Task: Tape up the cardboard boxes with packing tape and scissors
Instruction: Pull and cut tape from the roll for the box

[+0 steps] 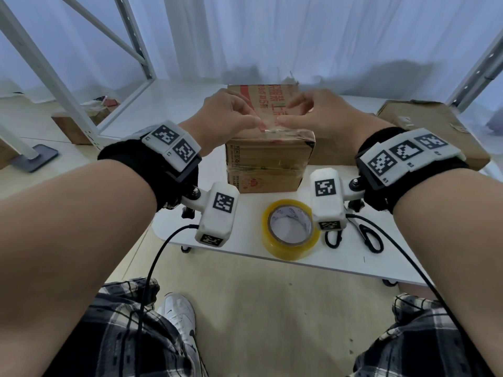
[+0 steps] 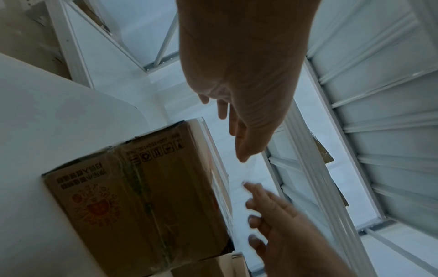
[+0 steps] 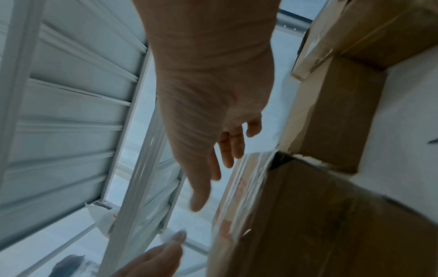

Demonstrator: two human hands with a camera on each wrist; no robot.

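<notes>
though flaps closed, contents unseen, both hands (image 1: 228,112) (image 1: 313,110) pinching clear tape (image 1: 269,129) over cardboard box (image 1: 269,156)

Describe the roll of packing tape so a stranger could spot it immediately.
Start at the white table and find the cardboard box under both hands. Between that box and the near table edge lies the tape roll, flat on its side, left of the black-handled scissors. It is the only round, yellowish see-through thing there, with a white core.

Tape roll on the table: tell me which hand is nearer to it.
Right, narrowly. Both hands are up at the box top, beyond the tape roll; the right hand is above and slightly right of it, the left hand further left.
</notes>
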